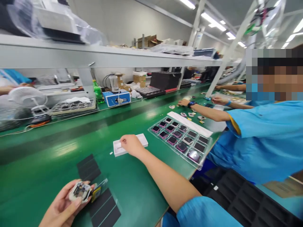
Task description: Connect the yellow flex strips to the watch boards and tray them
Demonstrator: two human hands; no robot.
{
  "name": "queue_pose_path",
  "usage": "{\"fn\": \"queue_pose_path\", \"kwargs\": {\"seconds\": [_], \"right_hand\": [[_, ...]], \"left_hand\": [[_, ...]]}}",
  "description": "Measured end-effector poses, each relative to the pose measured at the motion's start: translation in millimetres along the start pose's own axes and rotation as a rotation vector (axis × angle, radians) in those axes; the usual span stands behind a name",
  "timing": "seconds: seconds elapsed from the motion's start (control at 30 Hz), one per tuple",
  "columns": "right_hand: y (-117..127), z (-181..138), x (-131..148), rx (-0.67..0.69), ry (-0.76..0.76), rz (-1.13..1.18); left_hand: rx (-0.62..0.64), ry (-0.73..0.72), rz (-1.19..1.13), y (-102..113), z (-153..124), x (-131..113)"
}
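Note:
My left hand grips an opened smartwatch case, white-rimmed, its inner electronics facing up. A yellow-and-dark flat part, perhaps a battery, sticks out at the case's right side. Under and beside this hand lie black rectangular strips on a clear sheet, with another black piece above. My right hand reaches into a shallow white box, fingertips pinched together inside it. Whatever they may hold is hidden or too small to make out. A tiny white piece lies left of the box.
Right of the box, a clear plastic tray carries several dark square watch faces, some pink-rimmed. A co-worker in blue reaches over loose parts beyond it. A blue machine and a white fan stand along the back under a shelf.

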State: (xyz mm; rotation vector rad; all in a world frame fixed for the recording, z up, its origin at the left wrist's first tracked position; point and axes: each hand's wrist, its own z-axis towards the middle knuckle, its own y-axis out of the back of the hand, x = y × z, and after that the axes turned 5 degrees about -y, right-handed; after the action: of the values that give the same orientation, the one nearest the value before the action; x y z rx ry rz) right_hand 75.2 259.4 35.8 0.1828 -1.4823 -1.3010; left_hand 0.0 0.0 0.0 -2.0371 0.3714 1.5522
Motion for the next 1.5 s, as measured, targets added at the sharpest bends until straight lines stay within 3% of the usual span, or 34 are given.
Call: {"fn": "queue_pose_path", "kwargs": {"seconds": [0.13,0.4,0.47,0.6,0.7,1.07,1.27,1.37,1.43,1.5], "right_hand": [[-5,-2,1,-0.007,0.008,-0.066],[-3,-13,17,-0.058,0.059,-0.08],[-4,-24,30,0.025,0.126,0.084],[-18,-55,56,0.314,0.236,0.545],[-28,-72,67,0.364,0.21,0.622],[-36,-76,67,0.291,0.242,0.547],[-47,-78,63,0.061,0.561,0.32],[-46,-80,62,0.011,0.672,0.212],[-43,-81,64,0.065,0.626,0.274],[-42,-80,65,0.176,0.462,0.463]], "left_hand": [[0.039,0.021,-0.063,-14,-12,-13],[0.123,-0.004,-0.16,-12,-18,-16],[0.148,0.006,-0.17,-12,-19,-16],[0.154,-0.014,-0.179,-13,-19,-17],[0.135,-0.041,-0.173,-14,-19,-16],[0.22,-0.047,-0.124,-7,-14,-15],[0.196,-0.088,-0.099,-5,-12,-13],[0.194,-0.089,-0.121,-6,-11,-12],[0.185,-0.084,-0.142,-6,-11,-13],[0.177,-0.074,-0.17,-5,-11,-14]]}}
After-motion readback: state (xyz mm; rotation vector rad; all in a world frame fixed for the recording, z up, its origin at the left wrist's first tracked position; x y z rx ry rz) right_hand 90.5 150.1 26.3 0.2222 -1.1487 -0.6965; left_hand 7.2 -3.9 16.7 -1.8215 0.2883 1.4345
